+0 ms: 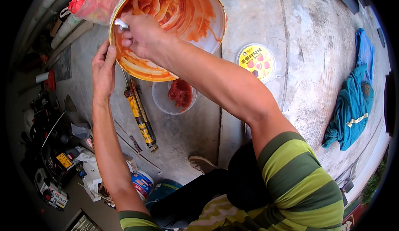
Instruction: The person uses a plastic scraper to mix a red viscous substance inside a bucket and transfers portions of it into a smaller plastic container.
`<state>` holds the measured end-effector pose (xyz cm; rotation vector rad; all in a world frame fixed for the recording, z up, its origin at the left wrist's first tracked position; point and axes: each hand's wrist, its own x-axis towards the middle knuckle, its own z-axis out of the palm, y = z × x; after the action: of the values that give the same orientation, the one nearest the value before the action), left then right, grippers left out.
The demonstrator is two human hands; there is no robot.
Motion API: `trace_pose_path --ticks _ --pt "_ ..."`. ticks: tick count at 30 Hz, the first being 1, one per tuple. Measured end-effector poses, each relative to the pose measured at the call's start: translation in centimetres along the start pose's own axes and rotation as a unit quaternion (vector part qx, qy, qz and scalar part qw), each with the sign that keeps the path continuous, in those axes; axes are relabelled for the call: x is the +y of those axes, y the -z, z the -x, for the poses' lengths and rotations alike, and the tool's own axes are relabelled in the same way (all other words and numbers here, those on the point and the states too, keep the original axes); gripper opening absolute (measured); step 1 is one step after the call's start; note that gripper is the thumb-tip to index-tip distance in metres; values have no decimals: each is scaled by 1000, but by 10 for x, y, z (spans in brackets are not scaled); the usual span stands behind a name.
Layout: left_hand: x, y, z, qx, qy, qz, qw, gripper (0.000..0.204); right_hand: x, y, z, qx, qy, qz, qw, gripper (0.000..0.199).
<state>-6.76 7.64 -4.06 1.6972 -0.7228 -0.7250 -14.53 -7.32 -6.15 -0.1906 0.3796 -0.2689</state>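
While grey concrete floor [257, 23] fills most of the view, dark machinery [48, 143] crowds the left side and a teal cloth [351, 102] lies well off to the right. Ahead of the person is a large bucket [209, 30], smeared orange-red inside, its mouth facing them and widest from left to right; its base is hidden. The left hand [104, 64] is nearest the left rim, fingers closed on it. The right hand [141, 35] crosses into the mouth near that same side, most of the smeared wall lying to its right. Just below the rim are a long yellow grease gun [140, 116], pointing roughly toward the person, and a clear tub [161, 100] of red paste [180, 93]. Right fingers narrowly pinch a small white piece [121, 23], kind unclear.
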Motion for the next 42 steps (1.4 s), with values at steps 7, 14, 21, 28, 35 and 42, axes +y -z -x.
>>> trace_pose_path --ticks 7,14,21,28,35,42 --pt "-1 -10 -3 14 -22 -24 999 53 -31 15 2 -45 8 -88 995 17" --pt "-10 19 4 92 9 72 993 47 -28 17 31 16 -7 -67 998 16" --pt "-19 68 -23 144 46 138 979 51 -26 34 99 -36 -51 363 930 23" --pt "-30 122 -58 176 140 101 969 57 -34 60 150 -161 -15 532 831 51" --pt "-48 112 -54 196 201 113 953 56 -47 93 151 -163 -49 530 831 52" --pt "-78 134 -37 195 161 205 946 57 -35 102 138 -174 -95 480 855 40"
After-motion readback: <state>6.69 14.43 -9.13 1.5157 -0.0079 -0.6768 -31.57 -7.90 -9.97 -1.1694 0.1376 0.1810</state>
